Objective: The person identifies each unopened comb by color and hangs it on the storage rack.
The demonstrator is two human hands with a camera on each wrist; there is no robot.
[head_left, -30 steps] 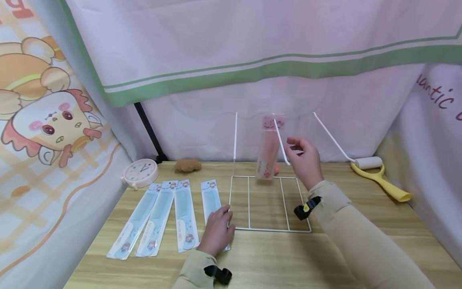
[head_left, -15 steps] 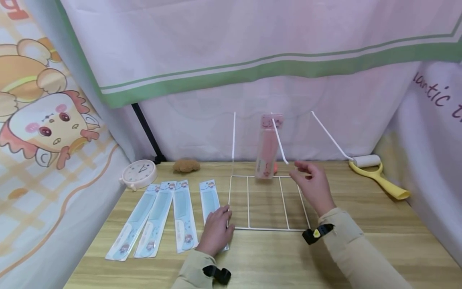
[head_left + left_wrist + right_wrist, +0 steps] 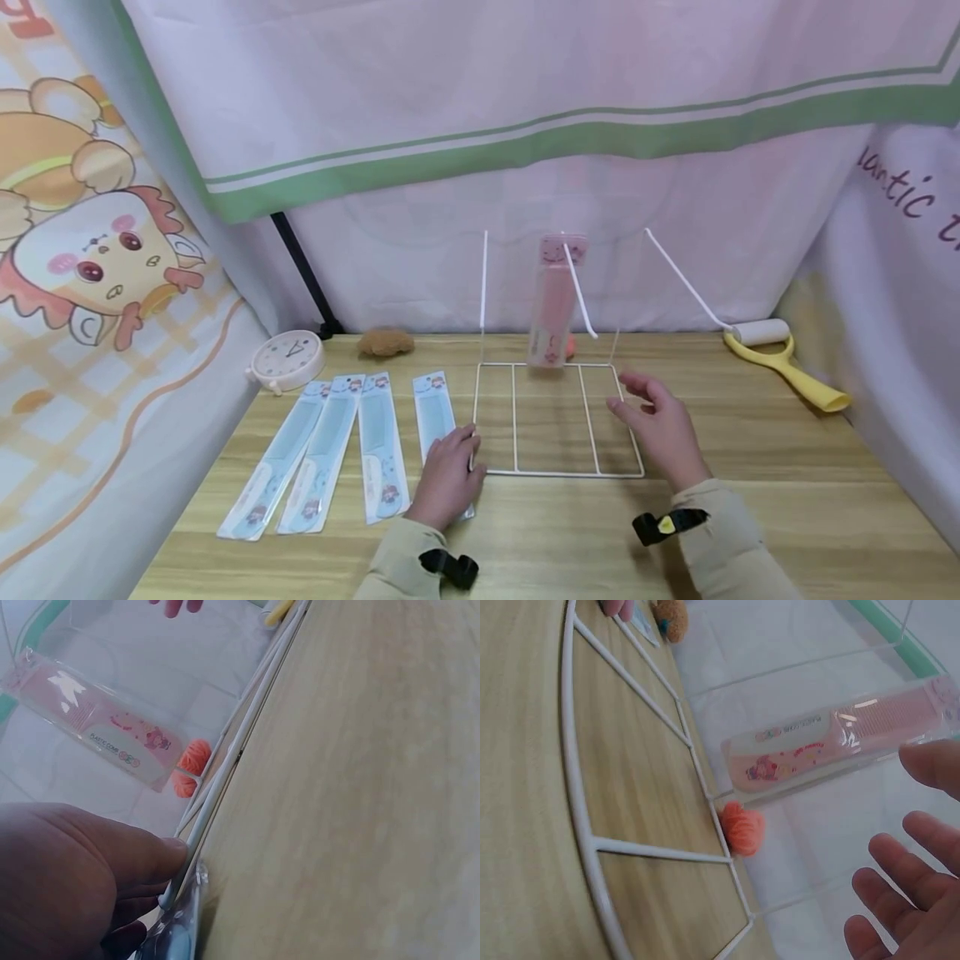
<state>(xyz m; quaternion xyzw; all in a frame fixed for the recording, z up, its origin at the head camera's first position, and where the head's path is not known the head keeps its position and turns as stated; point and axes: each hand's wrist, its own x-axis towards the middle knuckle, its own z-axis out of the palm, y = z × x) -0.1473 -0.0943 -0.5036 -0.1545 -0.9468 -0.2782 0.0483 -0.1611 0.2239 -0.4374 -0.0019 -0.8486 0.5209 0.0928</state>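
Comb, pink: packaged pink comb (image 3: 553, 302) hangs from the middle hook of the white wire rack (image 3: 557, 418); long axis close to vertical, header card up, lower end just above the rack's base; an orange pompom (image 3: 742, 827) sits behind it.
Combs, blue: four packaged blue combs (image 3: 360, 448) lie flat in a row left of the rack, long axes running near to far, slightly fanned.
Left hand: left hand (image 3: 447, 481) rests on the tabletop at the rack's front-left corner, fingers curled with the fingertips against the wire and on the nearest blue packet.
Right hand: right hand (image 3: 663, 425) hovers over the rack's right edge, fingers spread and relaxed, holding nothing.
Surface: light wooden table (image 3: 750, 508).
Also present: small round clock (image 3: 287, 360), brown plush lump (image 3: 386, 341), yellow-handled lint roller (image 3: 780, 360).
Room: draped white cloth with a green stripe behind; cartoon-print fabric at left.
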